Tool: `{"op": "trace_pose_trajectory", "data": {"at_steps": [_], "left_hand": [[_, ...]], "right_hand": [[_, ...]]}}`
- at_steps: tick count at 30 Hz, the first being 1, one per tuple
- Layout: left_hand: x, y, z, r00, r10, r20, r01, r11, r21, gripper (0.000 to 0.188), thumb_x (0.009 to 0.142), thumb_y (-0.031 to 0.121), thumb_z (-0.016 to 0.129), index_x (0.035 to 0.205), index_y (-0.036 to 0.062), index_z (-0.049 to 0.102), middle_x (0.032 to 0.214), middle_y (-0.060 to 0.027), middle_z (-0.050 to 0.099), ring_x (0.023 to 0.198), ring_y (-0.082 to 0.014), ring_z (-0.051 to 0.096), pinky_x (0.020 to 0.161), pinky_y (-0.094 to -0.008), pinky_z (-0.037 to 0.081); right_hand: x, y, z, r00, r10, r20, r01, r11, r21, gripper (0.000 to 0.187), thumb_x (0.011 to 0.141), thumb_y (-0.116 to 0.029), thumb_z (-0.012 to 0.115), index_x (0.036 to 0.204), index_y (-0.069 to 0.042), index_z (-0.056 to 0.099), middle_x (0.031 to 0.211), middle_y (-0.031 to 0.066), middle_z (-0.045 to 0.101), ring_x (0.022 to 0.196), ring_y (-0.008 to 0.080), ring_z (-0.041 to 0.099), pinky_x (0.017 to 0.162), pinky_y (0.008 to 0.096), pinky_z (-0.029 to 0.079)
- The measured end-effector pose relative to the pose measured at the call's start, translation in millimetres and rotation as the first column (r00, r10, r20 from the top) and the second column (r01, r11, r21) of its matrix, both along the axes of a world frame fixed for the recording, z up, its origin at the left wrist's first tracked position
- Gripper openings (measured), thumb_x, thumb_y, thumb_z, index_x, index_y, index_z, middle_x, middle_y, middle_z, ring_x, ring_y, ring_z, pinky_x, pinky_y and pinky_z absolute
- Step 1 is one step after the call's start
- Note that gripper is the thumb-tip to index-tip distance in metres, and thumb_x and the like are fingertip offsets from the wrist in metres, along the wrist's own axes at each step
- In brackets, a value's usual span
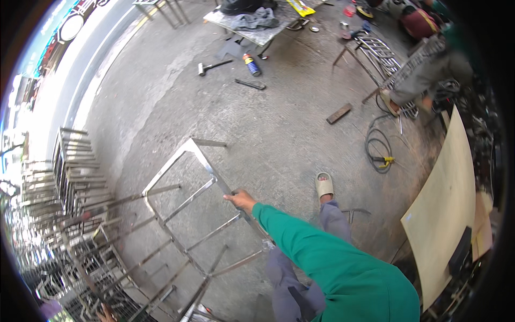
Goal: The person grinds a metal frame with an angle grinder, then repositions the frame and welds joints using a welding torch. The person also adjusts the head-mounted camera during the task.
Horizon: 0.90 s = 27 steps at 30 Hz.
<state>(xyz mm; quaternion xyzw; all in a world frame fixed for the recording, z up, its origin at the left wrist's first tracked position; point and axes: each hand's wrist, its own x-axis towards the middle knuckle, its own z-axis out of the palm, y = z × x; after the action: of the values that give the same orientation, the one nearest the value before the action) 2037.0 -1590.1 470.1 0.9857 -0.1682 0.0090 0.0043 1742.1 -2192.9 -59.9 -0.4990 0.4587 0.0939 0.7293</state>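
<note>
Metal frame (186, 251) aslant over the concrete floor (289, 145), its right-hand rail clasped by the right hand (241, 200).
Leftward, stacked frames (80, 177) crowd its edge; past its far corner, bare concrete opens toward the hammer (219, 64), can (251, 65) and surface (263, 36). The left hand (107, 313) shows partly at the lower rim, grip impossible to tell. Rightward, a pale sheet (440, 204) bounds the floor.

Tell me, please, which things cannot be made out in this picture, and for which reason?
All in the head view:
- Underside of the right hand's grip: hidden by the hand and the metal frame.
- Hand at lower left: mostly cut off by the lower edge; whose, unclear.
- Number of stacked frames: lost in overlap.
- Can's print: too small.
</note>
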Motion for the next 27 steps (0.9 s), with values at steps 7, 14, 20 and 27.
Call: {"op": "trace_pose_trajectory", "data": {"at_steps": [7,14,20,27], "left_hand": [[62.8,-72.0,-27.1,0.963,0.213,-0.164,-0.175,0.960,0.221,0.069,0.098,0.014,0.061,0.163,0.0174,0.037,0.152,-0.0361,0.043,0.112,-0.0482,0.061,0.098,-0.0512,0.054],[84.6,-145.4,-49.0,0.872,0.432,-0.229,-0.459,0.885,-0.081,0.054,0.099,0.019,0.061,0.151,0.0039,0.051,0.134,-0.0282,0.055,0.108,-0.0411,0.063,0.093,-0.0492,0.054],[112.1,-224.2,-44.9,0.920,0.311,-0.240,-0.346,0.930,-0.121,0.052,0.103,0.027,0.057,0.149,0.0039,0.053,0.125,-0.0240,0.058,0.102,-0.0369,0.065,0.087,-0.0472,0.056],[116.6,-367.1,5.5,0.967,0.073,-0.243,-0.136,0.957,-0.255,0.052,0.107,0.036,0.052,0.148,0.0039,0.054,0.114,-0.0190,0.063,0.096,-0.0320,0.067,0.079,-0.0448,0.058]], "right_hand": [[37.1,19.9,-11.8,0.989,-0.110,-0.100,0.095,0.985,-0.142,0.059,0.083,-0.043,0.084,0.111,0.007,0.070,0.102,0.0183,0.073,0.097,0.0298,0.070,0.086,0.0419,0.054],[15.4,6.3,18.5,0.965,-0.208,-0.162,0.202,0.978,-0.056,0.055,0.081,-0.036,0.083,0.114,0.006,0.069,0.106,0.0192,0.073,0.102,0.0314,0.070,0.088,0.0420,0.053],[-57.2,-42.8,22.7,0.928,-0.346,-0.136,0.336,0.937,-0.093,0.053,0.078,-0.034,0.085,0.110,0.005,0.069,0.104,0.0163,0.072,0.099,0.0276,0.068,0.086,0.0392,0.052],[-174.9,-158.1,45.7,0.773,-0.633,0.038,0.634,0.773,-0.019,0.055,0.080,-0.032,0.085,0.114,0.007,0.067,0.106,0.0172,0.070,0.098,0.0267,0.066,0.085,0.0397,0.052]]}}
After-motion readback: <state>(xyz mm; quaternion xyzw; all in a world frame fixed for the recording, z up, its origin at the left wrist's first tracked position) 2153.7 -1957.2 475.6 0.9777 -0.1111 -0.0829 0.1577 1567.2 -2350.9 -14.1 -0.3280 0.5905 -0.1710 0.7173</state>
